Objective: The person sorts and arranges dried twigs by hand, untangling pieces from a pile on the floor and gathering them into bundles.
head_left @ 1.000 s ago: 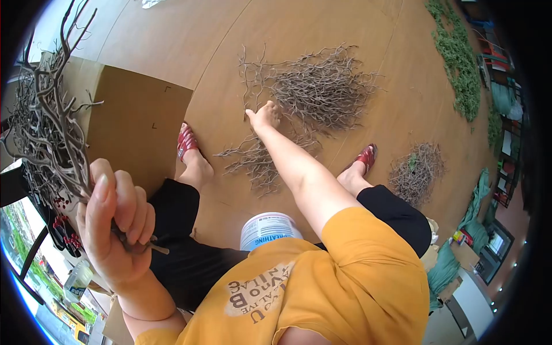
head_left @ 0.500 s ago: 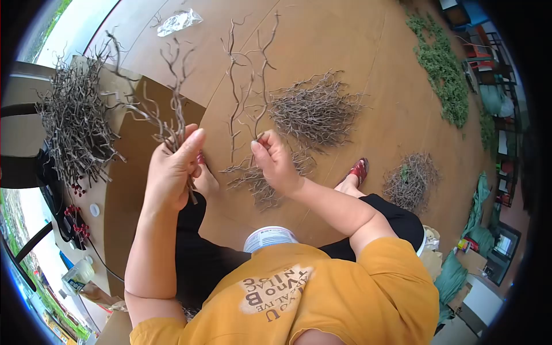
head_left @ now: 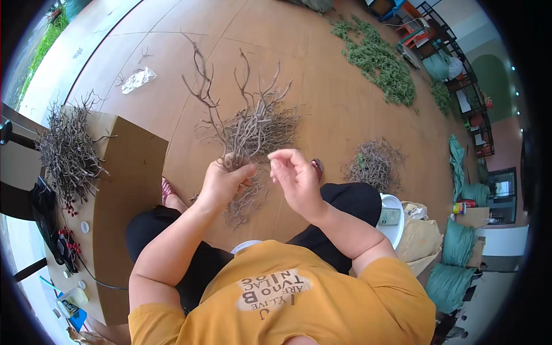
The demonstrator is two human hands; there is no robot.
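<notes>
My left hand (head_left: 224, 183) is closed around the lower ends of a small bunch of bare, crooked twigs (head_left: 234, 161), which fan upward and away from me. Close by on the right, my right hand (head_left: 299, 183) has bent fingers held apart, and nothing shows in them. Its fingertips are near the base of the bunch without clearly touching it. Beyond the hands, a large pile of similar twigs (head_left: 284, 127) lies on the floor, partly hidden behind the bunch. Some loose twigs (head_left: 246, 208) lie below my left hand, between my legs.
On the left, a cardboard box (head_left: 129, 190) bears a stack of twigs (head_left: 70, 152). Another twig heap (head_left: 375, 167) lies to the right. Green foliage (head_left: 379, 63) spreads farther off. A white tub (head_left: 394, 230) stands beside my right knee. Clear plastic (head_left: 138, 80) lies on the floor.
My left hand has moved right with its twigs, and the bunch looks fuller. My right hand no longer holds its branched twig. The view has turned rightward.
</notes>
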